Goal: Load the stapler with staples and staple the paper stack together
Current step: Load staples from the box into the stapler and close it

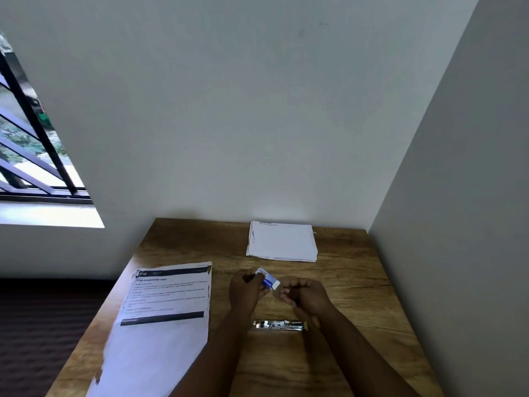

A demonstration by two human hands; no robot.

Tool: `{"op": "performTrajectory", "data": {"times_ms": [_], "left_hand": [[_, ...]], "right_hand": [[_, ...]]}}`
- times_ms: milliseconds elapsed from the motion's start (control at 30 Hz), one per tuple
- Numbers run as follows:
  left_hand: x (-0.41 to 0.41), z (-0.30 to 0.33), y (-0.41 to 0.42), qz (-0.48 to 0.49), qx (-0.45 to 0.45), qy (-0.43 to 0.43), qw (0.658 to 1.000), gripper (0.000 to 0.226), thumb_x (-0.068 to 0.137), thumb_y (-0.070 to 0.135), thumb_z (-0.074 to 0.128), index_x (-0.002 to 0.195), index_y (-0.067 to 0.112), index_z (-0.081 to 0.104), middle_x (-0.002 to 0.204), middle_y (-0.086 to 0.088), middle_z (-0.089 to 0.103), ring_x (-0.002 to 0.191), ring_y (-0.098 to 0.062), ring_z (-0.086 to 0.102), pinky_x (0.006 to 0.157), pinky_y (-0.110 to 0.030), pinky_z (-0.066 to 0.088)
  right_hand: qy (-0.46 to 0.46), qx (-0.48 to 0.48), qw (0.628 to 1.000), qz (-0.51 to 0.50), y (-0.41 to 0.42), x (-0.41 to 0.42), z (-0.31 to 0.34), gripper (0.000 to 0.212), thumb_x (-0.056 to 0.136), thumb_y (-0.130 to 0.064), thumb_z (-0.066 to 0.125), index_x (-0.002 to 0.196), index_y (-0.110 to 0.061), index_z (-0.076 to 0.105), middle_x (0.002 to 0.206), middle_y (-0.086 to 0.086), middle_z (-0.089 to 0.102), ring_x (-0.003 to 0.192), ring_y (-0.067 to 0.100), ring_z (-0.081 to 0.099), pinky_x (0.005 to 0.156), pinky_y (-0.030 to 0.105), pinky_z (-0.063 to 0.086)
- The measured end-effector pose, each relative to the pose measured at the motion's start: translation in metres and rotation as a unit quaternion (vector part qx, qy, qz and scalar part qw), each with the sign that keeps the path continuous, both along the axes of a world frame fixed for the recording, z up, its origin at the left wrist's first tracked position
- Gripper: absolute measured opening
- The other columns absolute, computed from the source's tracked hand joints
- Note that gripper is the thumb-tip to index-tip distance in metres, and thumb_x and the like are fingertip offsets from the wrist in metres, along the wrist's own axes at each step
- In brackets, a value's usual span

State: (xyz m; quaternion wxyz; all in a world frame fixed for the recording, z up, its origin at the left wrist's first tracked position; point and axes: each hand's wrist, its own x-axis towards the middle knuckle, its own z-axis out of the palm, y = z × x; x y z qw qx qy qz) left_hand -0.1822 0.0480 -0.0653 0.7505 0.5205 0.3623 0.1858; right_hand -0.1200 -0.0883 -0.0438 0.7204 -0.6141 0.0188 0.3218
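A small white and blue staple box (269,280) is held above the table by my left hand (248,290), which grips its left end. My right hand (306,296) is just to the right of the box, fingers curled and pinched near its open end; whether it holds staples is too small to tell. The metal stapler (281,325) lies flat on the wooden table (357,296) just in front of my hands, between my forearms. A white paper stack (282,241) rests at the back of the table near the wall.
A printed sheet (166,296) lies on the left part of the table and overhangs its left edge. Walls close off the table at the back and on the right. A barred window (31,144) is at the far left.
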Motion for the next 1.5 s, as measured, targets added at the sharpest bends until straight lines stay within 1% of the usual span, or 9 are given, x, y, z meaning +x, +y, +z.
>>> {"op": "performTrajectory", "data": {"times_ms": [100,200,300,500,900,1033,1267,1367,1500], "left_hand": [[-0.006,-0.002,0.006,-0.024,-0.006,-0.003,1.0,0.015,0.085,0.003,0.069,0.098,-0.005,0.066,0.094,-0.021,0.072,0.08,-0.027,0.074,0.055,-0.026,0.059],[-0.01,-0.004,0.001,-0.041,-0.01,-0.012,0.999,0.018,0.082,0.004,0.073,0.097,-0.001,0.066,0.096,-0.02,0.072,0.082,-0.027,0.074,0.058,-0.027,0.06],[-0.009,-0.005,-0.006,-0.061,0.007,-0.012,0.998,0.026,0.073,0.002,0.08,0.093,0.006,0.063,0.097,-0.016,0.071,0.084,-0.024,0.072,0.059,-0.026,0.059],[-0.017,-0.006,-0.005,-0.077,0.036,-0.032,0.996,0.027,0.072,0.004,0.082,0.089,0.013,0.063,0.088,-0.01,0.075,0.075,-0.016,0.075,0.061,-0.028,0.06],[-0.019,-0.002,-0.003,-0.081,0.013,-0.027,0.996,0.023,0.083,0.008,0.073,0.103,-0.001,0.068,0.098,-0.019,0.074,0.094,-0.032,0.072,0.082,-0.042,0.06],[-0.015,0.003,-0.003,-0.066,-0.018,-0.022,0.997,0.018,0.088,0.006,0.067,0.104,-0.001,0.063,0.099,-0.019,0.071,0.087,-0.029,0.071,0.064,-0.031,0.061],[-0.01,0.006,0.002,-0.12,-0.051,-0.016,0.991,0.032,0.08,-0.002,0.073,0.109,-0.003,0.06,0.095,-0.018,0.072,0.074,-0.024,0.074,0.054,-0.027,0.059],[-0.011,0.003,0.001,-0.131,-0.063,-0.012,0.989,0.034,0.08,-0.006,0.072,0.11,-0.001,0.058,0.09,-0.014,0.073,0.068,-0.021,0.075,0.053,-0.027,0.058],[-0.011,0.002,0.002,-0.133,-0.071,-0.011,0.988,0.034,0.082,-0.007,0.069,0.114,-0.003,0.056,0.096,-0.018,0.071,0.073,-0.025,0.074,0.056,-0.03,0.061]], "right_hand": [[-0.002,-0.011,1.0,-0.015,0.0,-0.003,0.003,0.024,0.08,0.023,0.052,0.074,0.006,0.069,0.069,0.02,0.067,0.054,0.02,0.069,0.048,0.022,0.056],[0.006,-0.018,1.0,-0.019,-0.001,-0.008,0.009,0.003,0.082,0.004,0.068,0.08,0.005,0.07,0.068,0.018,0.068,0.051,0.017,0.067,0.044,0.019,0.051],[-0.006,-0.033,0.999,0.001,-0.001,-0.015,0.009,0.014,0.075,-0.008,0.079,0.081,0.002,0.071,0.066,0.013,0.069,0.054,0.016,0.066,0.042,0.017,0.048],[-0.009,-0.029,0.999,0.015,-0.004,-0.018,0.004,0.014,0.08,0.008,0.067,0.094,0.009,0.069,0.091,0.019,0.073,0.08,0.025,0.071,0.07,0.028,0.062],[-0.03,-0.093,0.995,0.011,-0.003,-0.021,0.004,0.019,0.078,0.011,0.067,0.097,0.01,0.069,0.093,0.021,0.073,0.074,0.022,0.072,0.068,0.027,0.061],[-0.037,-0.112,0.993,0.028,-0.002,-0.018,0.013,0.013,0.079,0.011,0.066,0.086,0.003,0.072,0.08,0.014,0.073,0.061,0.014,0.07,0.051,0.018,0.054],[-0.056,-0.123,0.99,0.037,-0.008,-0.014,0.013,0.012,0.079,0.01,0.067,0.089,0.006,0.07,0.086,0.02,0.071,0.066,0.019,0.067,0.053,0.02,0.054],[-0.052,-0.146,0.987,0.047,-0.011,-0.012,0.016,0.01,0.082,0.009,0.063,0.082,0.002,0.071,0.079,0.017,0.069,0.058,0.016,0.063,0.048,0.021,0.05],[-0.093,-0.165,0.982,0.02,-0.011,-0.002,0.022,0.037,0.087,0.017,0.038,0.072,-0.005,0.064,0.075,0.013,0.064,0.063,0.018,0.058,0.055,0.025,0.047]]}}
